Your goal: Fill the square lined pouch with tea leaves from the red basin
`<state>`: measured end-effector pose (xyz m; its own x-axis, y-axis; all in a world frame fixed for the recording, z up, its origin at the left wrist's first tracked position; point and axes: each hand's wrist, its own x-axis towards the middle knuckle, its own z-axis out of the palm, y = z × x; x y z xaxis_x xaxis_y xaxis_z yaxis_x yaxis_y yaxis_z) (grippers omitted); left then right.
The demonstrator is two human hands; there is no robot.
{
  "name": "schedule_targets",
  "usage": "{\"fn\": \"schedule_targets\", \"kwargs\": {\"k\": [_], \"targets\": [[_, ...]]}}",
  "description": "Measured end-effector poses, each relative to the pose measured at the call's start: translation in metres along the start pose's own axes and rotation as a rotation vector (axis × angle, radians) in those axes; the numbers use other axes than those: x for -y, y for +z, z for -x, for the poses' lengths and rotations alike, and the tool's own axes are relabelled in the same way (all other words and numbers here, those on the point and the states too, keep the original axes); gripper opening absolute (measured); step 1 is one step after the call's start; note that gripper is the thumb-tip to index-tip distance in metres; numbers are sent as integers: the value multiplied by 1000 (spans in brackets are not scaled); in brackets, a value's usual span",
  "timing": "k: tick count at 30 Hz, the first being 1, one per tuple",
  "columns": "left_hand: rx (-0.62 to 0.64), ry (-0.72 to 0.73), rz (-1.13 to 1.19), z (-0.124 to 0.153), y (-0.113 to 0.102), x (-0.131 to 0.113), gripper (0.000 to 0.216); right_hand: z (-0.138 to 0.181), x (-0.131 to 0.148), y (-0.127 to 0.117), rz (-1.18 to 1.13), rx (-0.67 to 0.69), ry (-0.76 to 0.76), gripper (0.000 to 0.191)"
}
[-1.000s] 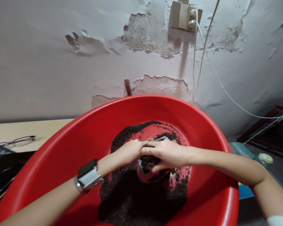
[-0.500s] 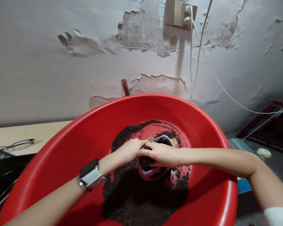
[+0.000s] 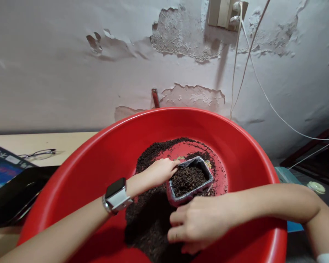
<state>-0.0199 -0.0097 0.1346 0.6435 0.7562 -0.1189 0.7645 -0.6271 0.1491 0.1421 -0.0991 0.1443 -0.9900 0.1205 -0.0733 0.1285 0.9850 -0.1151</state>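
Note:
A small box-shaped bag with a shiny plastic lining stands in the big red basin, its mouth facing up. Dark loose bits that look like tea leaves fill much of it. My left hand, a watch on its wrist, pinches the bag's left rim. In front of the bag, my right hand hovers low over more dark leaves on the basin floor. Its fingers are loosely curled and somewhat apart, with nothing visible in them; the palm side is hidden.
A pale table at the left holds eyeglasses, a printed packet or book and a black bag-like item. Behind the basin is a peeling wall with a socket and hanging white cables. A round pale lid-like object lies at the right.
My right hand has come off the bag's mouth and moved down toward the front of the basin, uncovering the leaves inside. My left hand stays at the rim. The view has shifted slightly left.

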Motion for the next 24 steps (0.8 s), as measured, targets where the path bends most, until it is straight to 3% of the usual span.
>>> {"fn": "schedule_targets", "kwargs": {"k": [5,10,18,22,24], "targets": [[21,-19,-26,1,-5,-3,29,-3,-3,71,-7,231,39,62],[29,-25,-58,0,-3,-2,32,4,-12,113,-273,374,300,80],[-6,19,-71,-2,4,4,30,1,-2,112,-573,517,431,74],[-37,40,-48,-1,5,5,28,-3,0,99,-479,570,433,59],[-40,46,-30,0,3,4,28,-7,2,87,-384,508,384,54]]}}
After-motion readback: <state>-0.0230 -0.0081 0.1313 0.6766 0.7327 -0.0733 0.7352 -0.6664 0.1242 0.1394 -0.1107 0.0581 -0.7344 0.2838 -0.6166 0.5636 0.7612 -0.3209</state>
